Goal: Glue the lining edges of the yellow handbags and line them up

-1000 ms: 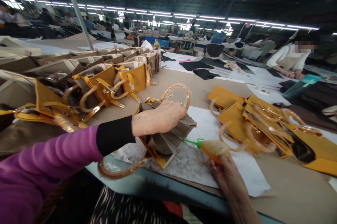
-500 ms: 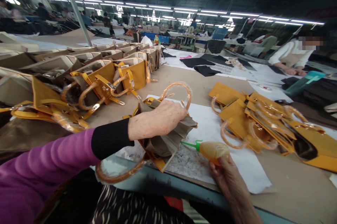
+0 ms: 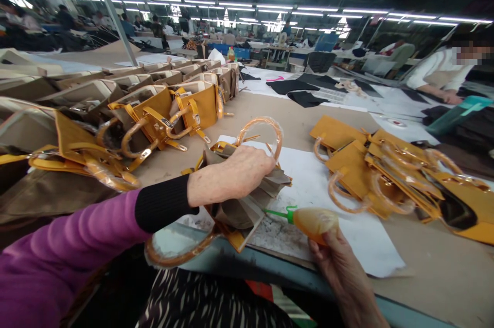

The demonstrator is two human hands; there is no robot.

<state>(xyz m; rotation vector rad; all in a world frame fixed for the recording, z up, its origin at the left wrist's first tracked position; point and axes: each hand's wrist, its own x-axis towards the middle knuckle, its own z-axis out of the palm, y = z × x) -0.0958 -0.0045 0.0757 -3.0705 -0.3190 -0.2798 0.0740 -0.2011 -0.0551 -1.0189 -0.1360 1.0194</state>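
My left hand is closed on the upper part of a handbag that lies at the table's front edge. The bag has a grey-brown lining, mustard edges and round, plastic-wrapped handles; one handle hangs over the edge, the other stands up behind my hand. My left fingertips are hidden. In my right hand is a squeeze bottle of amber liquid with a thin green nozzle. The nozzle tip is at the bag's pale edge; whether it touches I cannot tell.
White paper lies under the bag. Mustard bag pieces with wrapped handles are piled at right. Rows of handbags stand at left, near a metal pole. Black fabric pieces lie farther back. A co-worker is at far right.
The view has shifted slightly, so the surroundings sit a little farther right. The nozzle tip has moved slightly left along the bag's edge. Both hands keep their holds.
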